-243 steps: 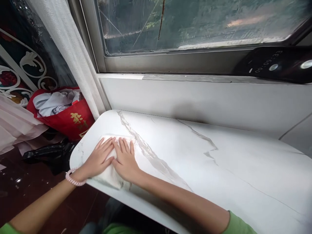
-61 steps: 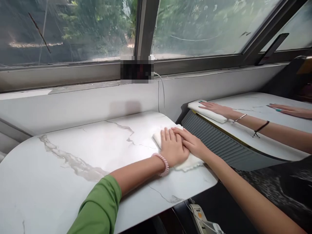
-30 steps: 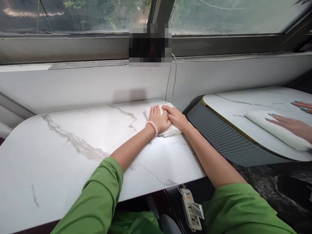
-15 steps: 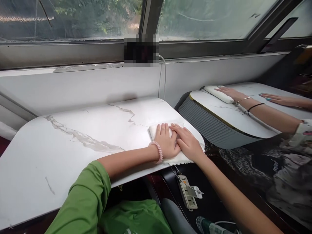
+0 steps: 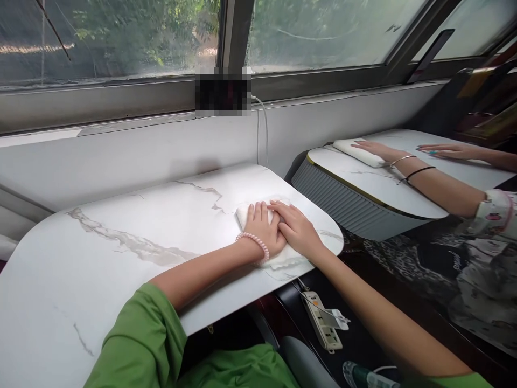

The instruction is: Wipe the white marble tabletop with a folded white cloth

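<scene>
A white folded cloth lies on the right part of a white marble-patterned table. My left hand rests flat on it, fingers stretched forward, with a pink coil band around the wrist. From the right, my right hand also lies flat, its fingertips by the left hand's fingers and its palm over the cloth's right side. Both hands press down from above without gripping. Much of the cloth is hidden under them.
To the right, another person's hand lies on a white cloth on a second table. A power strip sits below the table's front edge. Windows and a cable are behind.
Both hands and the cloth have slid left and away from the table's front right edge, so bare tabletop shows there. The camera view has also shifted slightly.
</scene>
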### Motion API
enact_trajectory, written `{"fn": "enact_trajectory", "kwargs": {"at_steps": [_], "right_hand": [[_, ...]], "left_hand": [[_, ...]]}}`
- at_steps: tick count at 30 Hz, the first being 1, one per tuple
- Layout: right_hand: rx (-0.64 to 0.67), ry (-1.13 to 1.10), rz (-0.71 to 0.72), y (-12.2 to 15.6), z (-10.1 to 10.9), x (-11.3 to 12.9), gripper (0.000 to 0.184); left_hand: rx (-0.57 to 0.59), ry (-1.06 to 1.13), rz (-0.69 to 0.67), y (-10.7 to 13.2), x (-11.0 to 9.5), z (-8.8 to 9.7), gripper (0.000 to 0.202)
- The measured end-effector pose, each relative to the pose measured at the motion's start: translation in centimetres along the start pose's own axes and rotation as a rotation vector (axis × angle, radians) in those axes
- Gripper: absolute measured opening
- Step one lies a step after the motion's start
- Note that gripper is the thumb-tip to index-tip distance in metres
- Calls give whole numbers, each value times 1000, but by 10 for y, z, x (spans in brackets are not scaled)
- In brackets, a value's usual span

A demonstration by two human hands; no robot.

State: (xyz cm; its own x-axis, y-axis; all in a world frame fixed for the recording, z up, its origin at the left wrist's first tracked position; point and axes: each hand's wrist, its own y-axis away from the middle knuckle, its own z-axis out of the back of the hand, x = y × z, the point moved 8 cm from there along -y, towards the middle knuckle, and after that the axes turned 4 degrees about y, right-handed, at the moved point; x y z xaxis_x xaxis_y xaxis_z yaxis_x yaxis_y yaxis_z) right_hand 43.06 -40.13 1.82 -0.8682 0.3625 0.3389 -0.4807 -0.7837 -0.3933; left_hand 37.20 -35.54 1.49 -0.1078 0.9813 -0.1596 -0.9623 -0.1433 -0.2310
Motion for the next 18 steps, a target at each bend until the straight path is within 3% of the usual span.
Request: {"fn": "enact_trajectory", "kwargs": {"at_steps": [9,14,18], "right_hand": [[15,-25,31,-87,-44,24,43],[-1,-52,16,-142,-69,20,39],[-29,-60,-4,-174,-81,13,40]], "left_hand": [[68,-22,102,-31,92,4,58],[154,-34,139,-66,146,3,57],[160,-23,153,-90,174,2,54]]}}
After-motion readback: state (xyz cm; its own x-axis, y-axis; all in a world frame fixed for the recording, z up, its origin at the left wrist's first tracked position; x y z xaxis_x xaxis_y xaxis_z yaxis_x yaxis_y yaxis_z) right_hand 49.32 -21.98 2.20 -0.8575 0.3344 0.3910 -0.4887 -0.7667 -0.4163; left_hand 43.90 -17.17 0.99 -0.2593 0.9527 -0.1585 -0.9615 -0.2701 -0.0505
